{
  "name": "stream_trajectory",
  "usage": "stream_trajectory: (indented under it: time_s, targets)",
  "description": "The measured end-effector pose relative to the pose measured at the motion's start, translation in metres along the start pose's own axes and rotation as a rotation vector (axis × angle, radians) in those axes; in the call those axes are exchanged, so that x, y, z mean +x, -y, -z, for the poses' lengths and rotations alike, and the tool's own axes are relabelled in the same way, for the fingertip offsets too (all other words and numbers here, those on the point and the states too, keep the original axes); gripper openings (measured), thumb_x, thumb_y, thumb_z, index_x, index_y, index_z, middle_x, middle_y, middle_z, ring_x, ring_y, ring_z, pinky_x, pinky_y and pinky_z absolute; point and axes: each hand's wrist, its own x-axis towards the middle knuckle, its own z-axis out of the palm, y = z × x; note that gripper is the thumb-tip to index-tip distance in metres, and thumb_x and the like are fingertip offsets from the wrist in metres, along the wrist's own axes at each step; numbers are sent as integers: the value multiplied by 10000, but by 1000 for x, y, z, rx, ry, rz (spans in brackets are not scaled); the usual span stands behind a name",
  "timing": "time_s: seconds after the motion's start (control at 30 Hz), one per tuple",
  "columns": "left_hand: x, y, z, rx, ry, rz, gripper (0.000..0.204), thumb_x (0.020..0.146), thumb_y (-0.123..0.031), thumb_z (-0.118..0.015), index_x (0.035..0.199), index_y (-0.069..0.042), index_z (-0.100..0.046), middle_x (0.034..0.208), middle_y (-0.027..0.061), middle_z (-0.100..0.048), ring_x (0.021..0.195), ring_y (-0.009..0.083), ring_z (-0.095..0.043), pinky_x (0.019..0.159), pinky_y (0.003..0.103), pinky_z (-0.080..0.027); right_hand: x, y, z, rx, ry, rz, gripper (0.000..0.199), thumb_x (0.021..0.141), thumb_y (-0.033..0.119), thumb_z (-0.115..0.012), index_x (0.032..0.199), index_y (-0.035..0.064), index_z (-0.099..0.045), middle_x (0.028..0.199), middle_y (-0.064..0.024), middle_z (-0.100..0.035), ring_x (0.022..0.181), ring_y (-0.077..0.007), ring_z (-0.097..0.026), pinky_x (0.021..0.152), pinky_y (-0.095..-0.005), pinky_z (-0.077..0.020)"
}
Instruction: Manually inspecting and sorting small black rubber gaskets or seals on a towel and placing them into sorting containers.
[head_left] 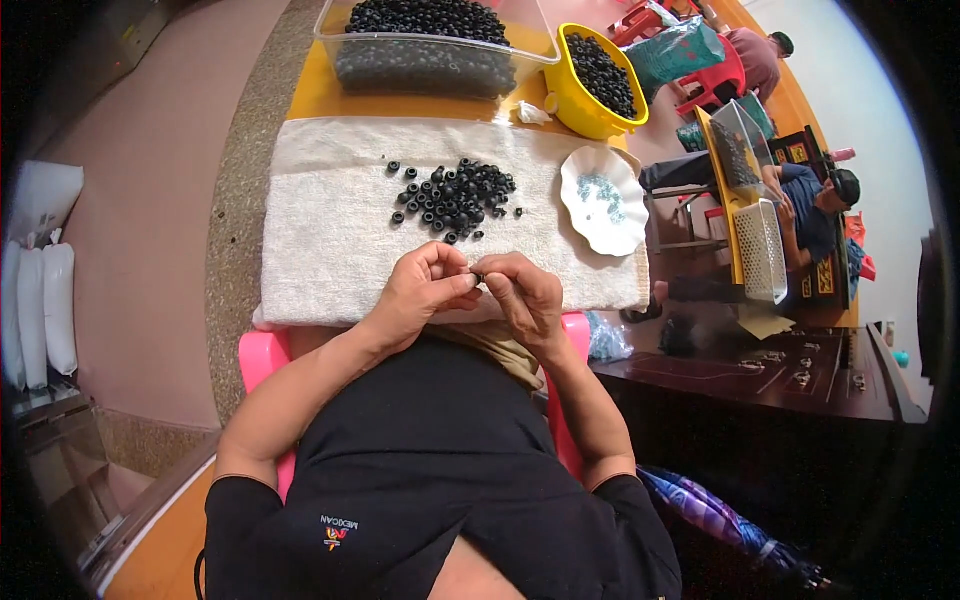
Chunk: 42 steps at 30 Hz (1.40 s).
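Left hand [425,285] and right hand [525,300] meet at the fingertips, both pinching one small dark piece [478,279] over the near part of a white towel [330,240]. Farther off, going rightward, come a clear tub [527,72] full of black bead-like parts [425,18], a loose pile of such parts [458,200] on the towel, a yellow basket [573,103] of more, and a scalloped white plate [612,238] holding tiny pale-blue bits [600,195].

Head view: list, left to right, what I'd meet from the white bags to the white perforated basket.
White bags, left hand, small dark piece, right hand, white scalloped dish, white perforated basket.
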Motion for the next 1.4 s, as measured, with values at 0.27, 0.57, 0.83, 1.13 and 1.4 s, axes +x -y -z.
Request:
stream_trajectory:
  time_s: [0.27, 0.57, 0.83, 1.13, 1.4]
  targets:
    - [0, -2, -1, -38, -46, 0, 158, 923, -74, -648, 1040, -23, -554, 928, 61, -644, 828, 148, -672, 772, 285, -587, -3, 5, -6, -46, -86, 42, 98, 915, 69, -651, 987, 8, -677, 915, -130, -697, 798, -216, -679, 695, -291, -525]
    - [2, -1, 0, -8, 1, -11, 150, 916, -54, -649, 1026, -15, -556, 921, 67, -646, 818, 151, -674, 768, 284, -585, 0, -6, 3, 214, 15, -246, 123, 972, 89, -594, 963, -22, -645, 854, -49, -670, 765, -90, -598, 682, -241, -494]
    - [0, -3, -2, -11, 41, -11, 145, 912, -25, -651, 1005, -3, -543, 928, 93, -653, 835, 150, -671, 764, 264, -579, 4, -1, 8, 492, 148, -473, 181, 985, 119, -585, 967, -51, -643, 836, -70, -681, 753, -116, -659, 687, -246, -552]
    - [1, -1, -1, 13, 38, -26, 166, 897, -19, -673, 995, -2, -540, 911, 87, -654, 824, 135, -665, 747, 250, -571, 4, 0, 6, 471, 126, -542, 183, 976, 126, -604, 968, -50, -653, 830, -58, -680, 733, -114, -656, 658, -239, -549]
    - [-1, -1, -1, -1, 59, -15, 159, 888, -9, -677, 987, 2, -553, 909, 89, -657, 830, 136, -668, 743, 245, -572, 10, 4, 14, 563, 192, -672, 174, 945, 134, -652, 929, -39, -648, 818, -48, -677, 727, -102, -650, 648, -234, -542]
